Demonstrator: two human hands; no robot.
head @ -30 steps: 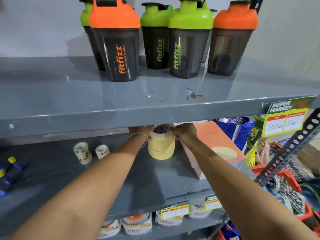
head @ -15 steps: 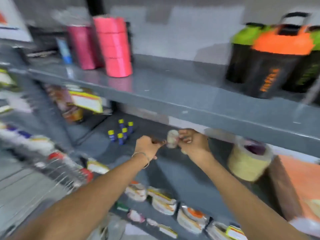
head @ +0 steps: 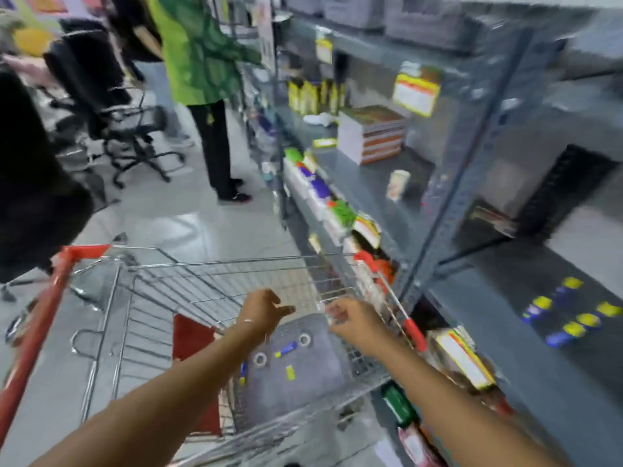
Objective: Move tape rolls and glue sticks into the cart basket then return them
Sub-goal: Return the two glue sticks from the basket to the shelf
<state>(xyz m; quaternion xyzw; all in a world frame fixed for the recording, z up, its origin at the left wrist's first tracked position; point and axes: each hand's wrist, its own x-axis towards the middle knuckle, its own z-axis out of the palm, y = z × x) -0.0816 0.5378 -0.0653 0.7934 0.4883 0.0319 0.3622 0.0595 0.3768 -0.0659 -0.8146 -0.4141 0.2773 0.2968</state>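
**Both hands above the cart basket, head view**

Head camera: the frame is motion-blurred. The silver wire shopping cart (head: 209,288) with red plastic handle and corner trim fills the lower centre. The left hand (head: 264,310) is above the basket, fingers loosely curled and pointing right; no object is visible in it. The right hand (head: 354,323) is just right of it, fingers bent over a small pale item; blur prevents identification, and whether it is gripped cannot be determined.

On the grey basket floor lie two small white tape rolls (head: 304,339), flat and apart, with a blue-and-yellow glue stick (head: 286,349) between them. More blue glue sticks with yellow caps (head: 573,318) stand on the grey metal shelf (head: 539,382) at right of frame. A person in a green top (head: 202,52) stands at upper centre-left.
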